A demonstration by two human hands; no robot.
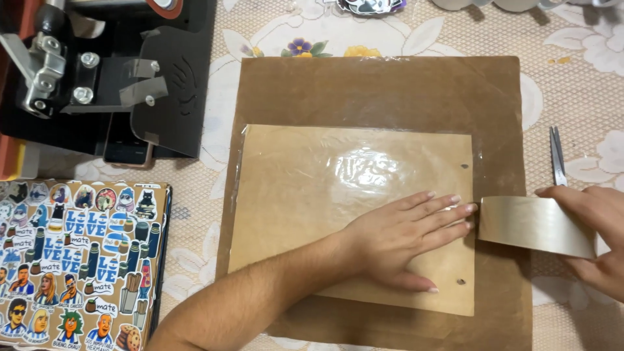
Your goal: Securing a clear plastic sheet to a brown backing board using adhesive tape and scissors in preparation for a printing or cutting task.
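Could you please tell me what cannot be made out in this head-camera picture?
- Right hand: partly cut off by the right edge.
- Tape roll: its far end hidden under that hand.
- Scissors: handles hidden behind the hand.
- Black press: top cut off by the frame.

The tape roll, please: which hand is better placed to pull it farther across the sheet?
Probably the right hand: it grips the tape roll, while the left hand lies flat on the tan sheet.

The right hand (pixel 595 237) runs off the frame's right edge, its palm hidden behind the tape roll (pixel 536 225). The left forearm covers part of the tan sheet (pixel 312 195). The sticker sheet (pixel 78 266) and black press (pixel 104 71) are cropped at left.
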